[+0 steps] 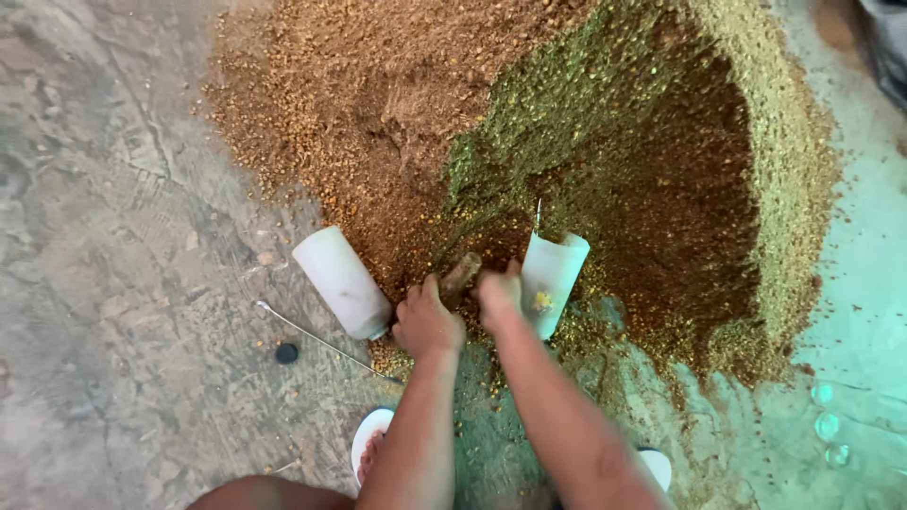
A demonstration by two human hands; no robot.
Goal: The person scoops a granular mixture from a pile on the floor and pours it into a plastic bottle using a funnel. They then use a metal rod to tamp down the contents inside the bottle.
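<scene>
A big heap of brown and greenish-yellow granular meal (567, 142) covers the concrete floor (113, 283). My left hand (425, 324) rests at the heap's near edge, fingers curled beside a short brown wooden piece (461, 273) that sticks out of the meal. My right hand (499, 295) grips a cut-open white plastic container (551, 279), which stands tilted in the meal. A second white plastic container (342, 281) lies on its side just left of my left hand.
A thin metal rod (321, 340) lies on the floor near a small dark round cap (286, 353). My feet in white sandals (370, 439) stand at the bottom edge. Dark fabric shows at the top right corner (883, 38).
</scene>
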